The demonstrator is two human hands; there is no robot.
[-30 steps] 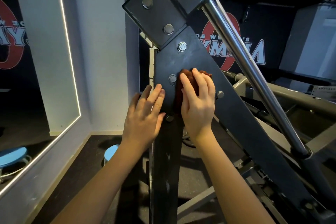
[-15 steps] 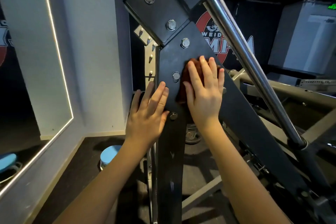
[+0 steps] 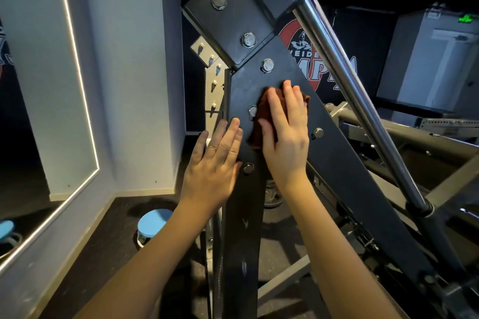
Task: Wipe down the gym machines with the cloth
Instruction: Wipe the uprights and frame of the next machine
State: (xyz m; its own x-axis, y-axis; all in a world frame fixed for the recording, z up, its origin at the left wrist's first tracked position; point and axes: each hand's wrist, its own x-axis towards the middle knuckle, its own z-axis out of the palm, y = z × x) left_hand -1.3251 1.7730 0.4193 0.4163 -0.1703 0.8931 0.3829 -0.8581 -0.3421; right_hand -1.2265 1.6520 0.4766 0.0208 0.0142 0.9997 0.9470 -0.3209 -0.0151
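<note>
A dimly lit gym.
A heavy dark steel machine frame (image 3: 337, 163) joined with large hex bolts (image 3: 267, 65) and a slanted chrome guide rod (image 3: 350, 85) fill the view. A weight plate (image 3: 272, 197) shows behind the frame, low down. The floor (image 3: 103, 254) is black rubber, a light-edged wall mirror (image 3: 39, 111) stands at left, and a bodybuilder logo (image 3: 300, 44) marks the far wall.

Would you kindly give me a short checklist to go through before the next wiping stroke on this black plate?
1. Cloth pressed flat under the right hand: ok.
2. Left hand braced on the left edge of the black plate, fingers straight: ok.
3. Plate surface free between the cloth and the upper bolt: ok.
4. Cloth edge clear of the middle bolt beside it: cannot tell.
5. Dust left on the plate: cannot tell.
</note>
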